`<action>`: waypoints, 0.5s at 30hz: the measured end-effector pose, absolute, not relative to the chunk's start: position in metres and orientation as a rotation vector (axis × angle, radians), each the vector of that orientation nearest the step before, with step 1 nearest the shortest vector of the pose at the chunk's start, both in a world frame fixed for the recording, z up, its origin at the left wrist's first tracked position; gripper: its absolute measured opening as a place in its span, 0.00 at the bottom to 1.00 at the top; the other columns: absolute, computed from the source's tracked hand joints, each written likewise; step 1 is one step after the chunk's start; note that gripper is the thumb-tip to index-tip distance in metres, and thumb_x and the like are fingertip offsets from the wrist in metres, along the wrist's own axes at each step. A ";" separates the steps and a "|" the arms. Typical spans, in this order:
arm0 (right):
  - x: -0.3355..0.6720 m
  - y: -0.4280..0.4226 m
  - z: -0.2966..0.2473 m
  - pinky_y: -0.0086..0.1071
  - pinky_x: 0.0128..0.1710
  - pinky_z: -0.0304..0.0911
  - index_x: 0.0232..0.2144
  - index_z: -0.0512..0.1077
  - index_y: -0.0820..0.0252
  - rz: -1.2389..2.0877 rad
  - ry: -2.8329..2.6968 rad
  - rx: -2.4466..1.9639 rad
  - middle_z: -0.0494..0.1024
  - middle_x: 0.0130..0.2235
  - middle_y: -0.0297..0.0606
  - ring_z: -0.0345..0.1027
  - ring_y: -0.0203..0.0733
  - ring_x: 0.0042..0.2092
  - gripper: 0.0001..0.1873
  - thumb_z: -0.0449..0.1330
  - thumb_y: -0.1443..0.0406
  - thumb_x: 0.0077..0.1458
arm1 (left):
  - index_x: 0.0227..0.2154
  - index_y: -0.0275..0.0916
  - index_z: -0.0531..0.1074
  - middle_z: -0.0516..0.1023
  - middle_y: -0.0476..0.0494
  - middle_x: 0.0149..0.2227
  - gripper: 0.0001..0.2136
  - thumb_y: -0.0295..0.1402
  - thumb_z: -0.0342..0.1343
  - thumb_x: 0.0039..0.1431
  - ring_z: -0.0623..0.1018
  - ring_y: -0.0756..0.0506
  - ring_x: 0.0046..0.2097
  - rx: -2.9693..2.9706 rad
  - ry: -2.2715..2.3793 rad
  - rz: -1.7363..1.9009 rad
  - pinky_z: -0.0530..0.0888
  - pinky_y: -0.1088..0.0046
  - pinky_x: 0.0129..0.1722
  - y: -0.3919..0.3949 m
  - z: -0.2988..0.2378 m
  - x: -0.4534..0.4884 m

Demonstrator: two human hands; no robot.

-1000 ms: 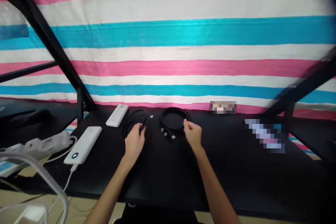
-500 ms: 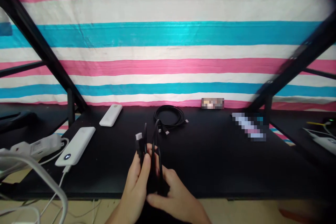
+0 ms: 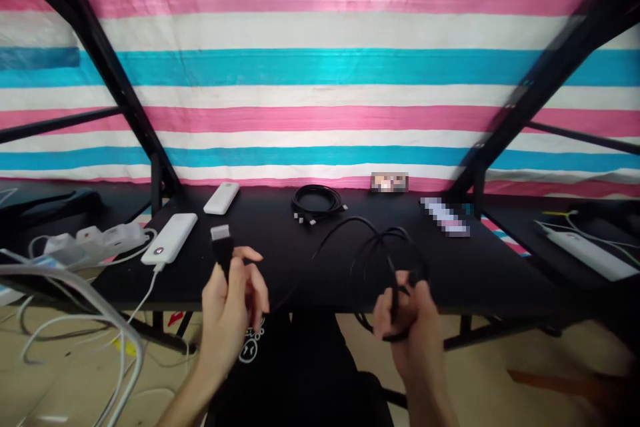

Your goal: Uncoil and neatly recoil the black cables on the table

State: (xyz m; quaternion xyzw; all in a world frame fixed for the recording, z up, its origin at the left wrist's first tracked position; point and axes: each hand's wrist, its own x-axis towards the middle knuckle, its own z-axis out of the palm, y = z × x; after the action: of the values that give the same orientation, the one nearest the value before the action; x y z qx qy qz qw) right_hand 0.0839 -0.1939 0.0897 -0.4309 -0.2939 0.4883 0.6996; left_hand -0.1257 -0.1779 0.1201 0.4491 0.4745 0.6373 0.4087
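Note:
My left hand [image 3: 227, 310] is closed round the plug end of a black cable [image 3: 373, 247], its silver connector [image 3: 220, 233] sticking up above my fingers. My right hand [image 3: 407, 320] grips the loose coils of the same cable, which loop up over the front edge of the black table [image 3: 280, 267]. Both hands are held in front of the table, apart from each other. A second coiled black cable [image 3: 316, 202] lies at the back middle of the table.
Two white power banks [image 3: 170, 247] [image 3: 221, 198] lie on the left of the table, the nearer one plugged into a white lead. A white power strip [image 3: 95, 241] sits further left. Black frame bars [image 3: 107, 70] slant up on both sides before a striped sheet.
My hands have pulled apart and back from the table, the left taking the plug end, the right the coils, so the cable has loosened out. The view has drawn back.

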 end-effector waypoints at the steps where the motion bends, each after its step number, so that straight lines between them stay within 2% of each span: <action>1: 0.092 -0.197 0.090 0.23 0.10 0.50 0.30 0.66 0.54 1.104 -0.596 -0.947 0.63 0.10 0.23 0.55 0.33 0.11 0.22 0.59 0.43 0.50 | 0.36 0.42 0.66 0.63 0.59 0.11 0.16 0.49 0.46 0.63 0.57 0.56 0.10 1.110 1.214 1.649 0.54 0.85 0.09 -0.179 0.120 -0.132; 6: 0.133 -0.214 0.084 0.22 0.10 0.52 0.37 0.68 0.54 1.070 -0.590 -1.033 0.71 0.16 0.28 0.66 0.37 0.16 0.29 0.62 0.40 0.44 | 0.34 0.42 0.66 0.59 0.61 0.13 0.14 0.48 0.48 0.63 0.54 0.56 0.11 1.116 1.208 1.819 0.51 0.85 0.09 -0.184 0.113 -0.160; 8: 0.145 -0.220 0.083 0.23 0.09 0.52 0.34 0.70 0.56 1.050 -0.661 -1.073 0.73 0.18 0.30 0.69 0.39 0.18 0.30 0.64 0.39 0.41 | 0.33 0.41 0.66 0.59 0.60 0.14 0.13 0.46 0.48 0.63 0.55 0.56 0.12 1.178 1.254 1.887 0.52 0.84 0.09 -0.185 0.110 -0.170; 11: 0.159 -0.228 0.087 0.25 0.09 0.55 0.24 0.69 0.57 0.948 -0.772 -1.082 0.70 0.15 0.30 0.66 0.38 0.15 0.30 0.65 0.38 0.37 | 0.32 0.41 0.66 0.61 0.59 0.15 0.13 0.45 0.47 0.64 0.58 0.56 0.14 1.248 1.353 2.003 0.54 0.84 0.11 -0.188 0.110 -0.187; 15: 0.160 -0.234 0.095 0.26 0.11 0.57 0.17 0.69 0.58 0.669 -0.846 -1.088 0.67 0.13 0.29 0.61 0.34 0.14 0.27 0.66 0.41 0.40 | 0.33 0.41 0.64 0.61 0.59 0.15 0.14 0.46 0.45 0.65 0.58 0.55 0.14 1.256 1.400 2.080 0.54 0.82 0.11 -0.193 0.114 -0.204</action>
State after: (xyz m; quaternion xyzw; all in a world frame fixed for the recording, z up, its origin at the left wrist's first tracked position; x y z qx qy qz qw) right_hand 0.1603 -0.2344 0.0952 -0.4922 -0.3829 0.3026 0.7208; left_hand -0.2045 -0.1925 0.1139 0.4416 0.4921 0.7312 0.1680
